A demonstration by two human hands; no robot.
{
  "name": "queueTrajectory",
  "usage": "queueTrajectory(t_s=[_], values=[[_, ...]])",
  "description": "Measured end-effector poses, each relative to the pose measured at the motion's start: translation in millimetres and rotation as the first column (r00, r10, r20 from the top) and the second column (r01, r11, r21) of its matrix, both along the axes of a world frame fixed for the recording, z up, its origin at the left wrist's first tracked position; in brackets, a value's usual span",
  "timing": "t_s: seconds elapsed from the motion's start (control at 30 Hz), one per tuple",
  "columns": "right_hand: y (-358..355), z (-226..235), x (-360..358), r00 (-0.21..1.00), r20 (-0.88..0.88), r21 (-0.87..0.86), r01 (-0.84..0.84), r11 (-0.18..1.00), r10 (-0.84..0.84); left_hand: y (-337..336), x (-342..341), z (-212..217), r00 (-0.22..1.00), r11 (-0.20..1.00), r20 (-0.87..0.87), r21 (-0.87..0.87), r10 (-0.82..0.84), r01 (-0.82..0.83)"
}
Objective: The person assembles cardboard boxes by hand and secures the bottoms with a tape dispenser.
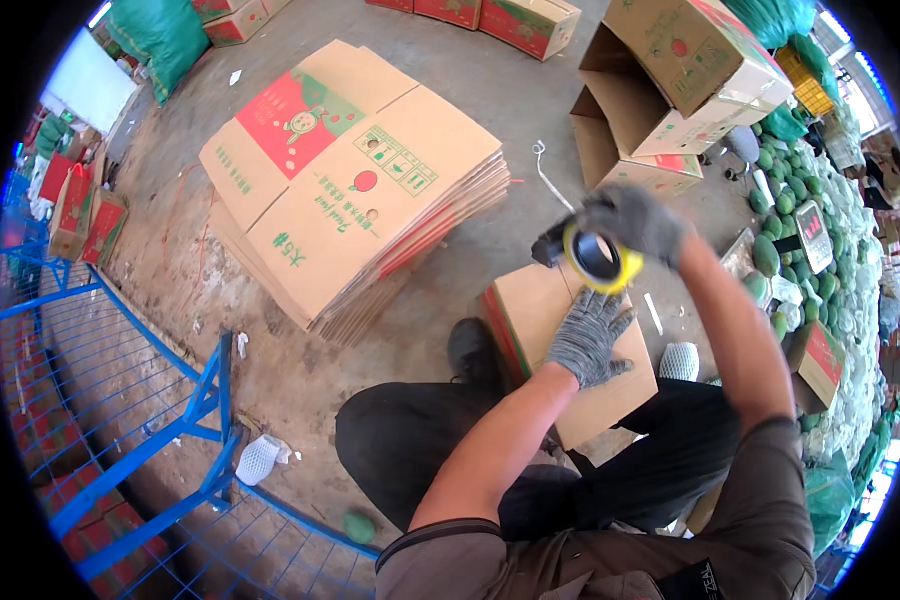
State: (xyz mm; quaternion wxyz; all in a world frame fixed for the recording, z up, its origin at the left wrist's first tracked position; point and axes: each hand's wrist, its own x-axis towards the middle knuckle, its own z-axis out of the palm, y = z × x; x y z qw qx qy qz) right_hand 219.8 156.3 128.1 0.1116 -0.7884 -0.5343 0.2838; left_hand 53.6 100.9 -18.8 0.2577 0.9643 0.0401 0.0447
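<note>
On concrete floor [410, 365]; steadying a carton [600, 403] between the legs [400, 425], apparently against shifting, with the flat, spread, empty left hand [590, 338]; gripping a yellow tape roll [610, 280] at its far end in the closed right hand [632, 220].

Left gloved hand [592, 342] resting spread on carton [615, 405], right gloved hand [638, 222] gripping yellow tape dispenser [622, 276] just beyond left fingertips [588, 306], flattened carton stack [340, 235] lying well left of both.

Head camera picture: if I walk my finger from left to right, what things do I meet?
Red-and-brown boxes at the left, stack of flat cardboard, yellow tape dispenser, the right-hand white foam net, pile of green fruit.
</note>
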Motion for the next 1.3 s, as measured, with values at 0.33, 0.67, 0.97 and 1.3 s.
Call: queueTrajectory(t_s=[0.33, 0.67, 0.97, 1.3], values=[[-135, -40, -74, 0.946, -0.106, 0.394, 0.324, 0.860, -0.307, -85, -91, 31, 0.973, 0.990, -0.232, 0.135, -0.008, 0.040], [-334, -41, -146, 0.962, -0.031, 0.412, 0.260, 0.873, -0.272, -122, -123, 1, 0.923, 0.918, -0.091, 0.178, 0.375, -0.355], [-376, -140, -131, 0.841, -0.163, 0.258, 0.540, 0.801, -0.515, -115, -94, 31, 0.961, 0.957, -0.137, 0.199, 0.242, -0.213], [-298, -79, -113, 0.905, 0.050, -0.124, 0.425, 0.896, -0.423, 61, 3, 7, 0.809, 0.750, -0.017, 0.388, 0.587, -0.536]])
